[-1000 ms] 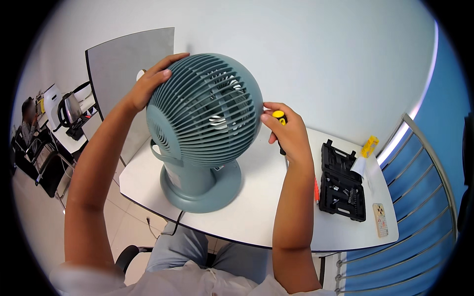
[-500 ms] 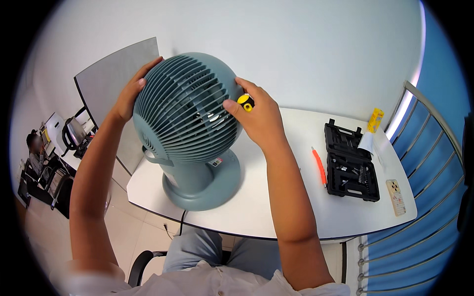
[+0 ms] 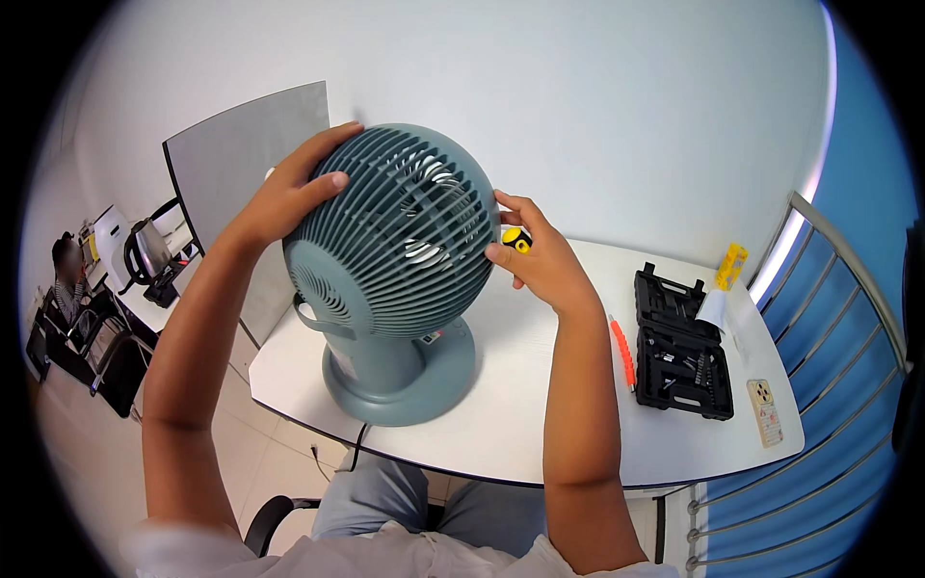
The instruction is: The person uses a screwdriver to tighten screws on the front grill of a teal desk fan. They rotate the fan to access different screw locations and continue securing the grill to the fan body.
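Note:
A grey-green fan [image 3: 390,231] with a round slatted head stands upright on its wide base on the white table. My left hand [image 3: 299,188] grips the upper left of the head, thumb across the slats, other fingertips reaching over the top. At the right rim of the head is my right hand [image 3: 549,265], its thumb and forefinger against the edge. Held in it is a screwdriver [image 3: 517,239] with a yellow-and-black handle; its shaft is hidden. The fan's back is out of sight.
On the table's right lie an orange-red pen-like tool [image 3: 622,353], an open black tool case [image 3: 679,337] with bits, and a phone [image 3: 765,412]. Behind them stands a yellow item [image 3: 730,266]. A metal railing [image 3: 838,231] borders the right; a grey panel [image 3: 246,173] stands left.
My left hand has slid farther over the front slats. My right thumb has drawn back from the slats to the rim, the screwdriver still in hand. The whole view has shifted slightly.

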Tool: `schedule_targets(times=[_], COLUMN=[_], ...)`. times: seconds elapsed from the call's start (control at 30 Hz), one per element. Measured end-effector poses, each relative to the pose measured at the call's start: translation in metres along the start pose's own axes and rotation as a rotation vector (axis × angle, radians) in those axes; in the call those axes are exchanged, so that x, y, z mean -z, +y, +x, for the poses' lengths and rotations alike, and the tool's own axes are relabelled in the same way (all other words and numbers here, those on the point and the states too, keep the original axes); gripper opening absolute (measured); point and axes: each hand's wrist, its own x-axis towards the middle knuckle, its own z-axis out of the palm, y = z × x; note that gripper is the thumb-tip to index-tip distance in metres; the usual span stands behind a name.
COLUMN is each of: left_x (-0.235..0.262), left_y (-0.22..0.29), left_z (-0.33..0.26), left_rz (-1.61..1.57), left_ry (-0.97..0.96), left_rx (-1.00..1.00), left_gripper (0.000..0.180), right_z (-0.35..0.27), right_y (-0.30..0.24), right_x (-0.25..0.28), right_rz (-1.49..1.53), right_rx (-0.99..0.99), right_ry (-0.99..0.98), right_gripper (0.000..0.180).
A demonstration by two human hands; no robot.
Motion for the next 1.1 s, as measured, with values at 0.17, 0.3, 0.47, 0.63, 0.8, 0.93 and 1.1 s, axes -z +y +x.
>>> schedule_targets(times=[0.17,0.3,0.47,0.63,0.8,0.93,1.1], left_x=[-0.011,-0.03,-0.081,-0.132,-0.171,-0.185,-0.145], left_y=[0.019,0.047,0.084,0.102,0.102,0.101,0.096], left_z=[-0.002,-0.007,-0.01,-0.004,-0.008,-0.011,-0.05], left_rz=[0.216,0.523,0.914,1.033,1.12,0.718,0.226], left_ry=[0.054,0.106,0.237,0.259,0.135,0.096,0.157], left_rx=[-0.1,-0.085,-0.065,-0.04,-0.094,-0.275,-0.466], left_gripper=[0.075,0.075,0.074,0.078,0.078,0.073,0.047], right_z=[0.001,0.008,0.02,0.016,-0.005,-0.025,-0.039], right_y=[0.005,0.014,0.034,0.026,-0.012,-0.04,-0.053], right_x=[0.008,0.005,-0.006,-0.003,0.008,0.009,0.018], right_rz=[0.073,0.068,0.004,-0.017,0.085,0.101,0.06], right_rx=[-0.072,-0.142,-0.229,-0.14,0.001,0.07,0.086], right_ry=[-0.07,-0.054,-0.052,0.165,0.351,0.362,0.267], right_gripper=[0.073,0.073,0.071,0.067,0.063,0.061,0.064])
